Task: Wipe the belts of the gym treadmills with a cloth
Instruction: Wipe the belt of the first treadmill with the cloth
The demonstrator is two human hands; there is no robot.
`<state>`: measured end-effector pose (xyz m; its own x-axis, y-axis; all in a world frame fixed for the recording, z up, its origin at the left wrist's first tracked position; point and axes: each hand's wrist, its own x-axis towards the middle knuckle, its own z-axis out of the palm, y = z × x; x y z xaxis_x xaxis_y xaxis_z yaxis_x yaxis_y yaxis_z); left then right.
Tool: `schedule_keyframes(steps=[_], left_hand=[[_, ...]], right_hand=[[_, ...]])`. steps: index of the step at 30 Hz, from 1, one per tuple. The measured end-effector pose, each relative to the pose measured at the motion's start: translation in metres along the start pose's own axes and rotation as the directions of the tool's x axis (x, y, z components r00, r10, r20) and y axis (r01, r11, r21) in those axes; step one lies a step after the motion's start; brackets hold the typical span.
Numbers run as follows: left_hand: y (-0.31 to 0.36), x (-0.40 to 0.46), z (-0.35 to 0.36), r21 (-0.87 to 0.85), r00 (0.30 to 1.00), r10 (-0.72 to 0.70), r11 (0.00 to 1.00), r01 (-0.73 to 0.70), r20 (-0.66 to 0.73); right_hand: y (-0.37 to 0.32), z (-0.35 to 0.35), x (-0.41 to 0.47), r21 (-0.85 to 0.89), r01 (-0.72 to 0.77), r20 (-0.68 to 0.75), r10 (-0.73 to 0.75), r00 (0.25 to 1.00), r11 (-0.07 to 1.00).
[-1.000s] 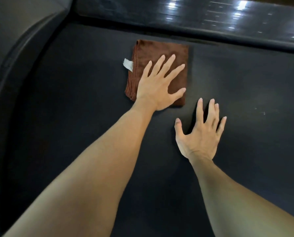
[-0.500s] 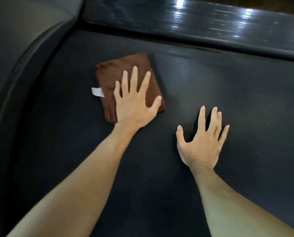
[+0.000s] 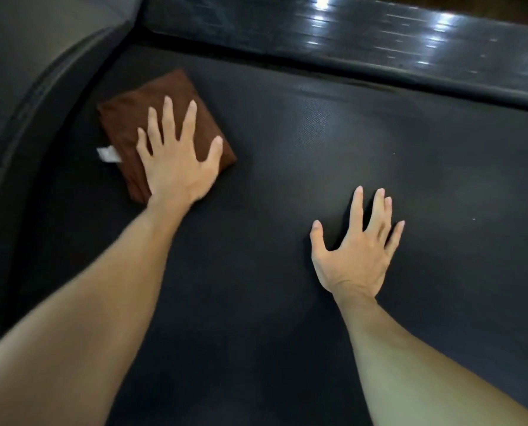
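A folded brown cloth (image 3: 139,118) with a small white tag lies on the dark treadmill belt (image 3: 287,179), close to the belt's left edge. My left hand (image 3: 176,161) presses flat on the cloth, fingers straight and spread, covering its near right part. My right hand (image 3: 358,250) rests flat on the bare belt to the right, fingers straight and slightly spread, well apart from the cloth.
A glossy dark side rail (image 3: 379,41) runs along the far edge of the belt. A grey curved housing (image 3: 26,72) rises at the left, right beside the cloth. Bare belt stretches to the right and toward me.
My left hand has slid the cloth leftward and toward me, from near the far rail to the belt's left edge, turning it a little. My right hand stayed planted.
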<state>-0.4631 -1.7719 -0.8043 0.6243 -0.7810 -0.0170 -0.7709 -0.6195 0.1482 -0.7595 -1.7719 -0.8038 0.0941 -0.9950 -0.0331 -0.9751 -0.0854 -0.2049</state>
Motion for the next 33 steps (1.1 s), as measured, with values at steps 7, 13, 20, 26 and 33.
schedule_keyframes(steps=[7,13,20,26,33], left_hand=[[0.053,-0.026,0.009,-0.013,0.962,0.262,0.965,-0.262,0.078],[-0.014,0.073,-0.008,-0.027,0.994,-0.07,0.997,0.073,0.085],[0.023,-0.046,0.005,0.002,0.997,-0.054,0.999,0.054,-0.047],[0.064,-0.024,0.01,-0.012,0.953,0.295,0.956,-0.295,0.073],[0.02,0.057,0.0,0.004,0.986,0.147,0.989,-0.148,0.073]], right_hand=[[-0.001,-0.002,0.0,0.006,0.001,0.002,-0.001,1.0,1.0],[-0.001,0.0,0.0,-0.022,0.003,0.01,-0.002,1.0,1.0],[0.0,-0.002,0.0,-0.011,0.001,-0.004,-0.001,1.0,1.0],[-0.002,-0.003,0.002,-0.025,-0.005,0.022,0.005,1.0,1.0],[-0.001,-0.001,0.001,-0.02,-0.004,0.014,0.004,1.0,1.0]])
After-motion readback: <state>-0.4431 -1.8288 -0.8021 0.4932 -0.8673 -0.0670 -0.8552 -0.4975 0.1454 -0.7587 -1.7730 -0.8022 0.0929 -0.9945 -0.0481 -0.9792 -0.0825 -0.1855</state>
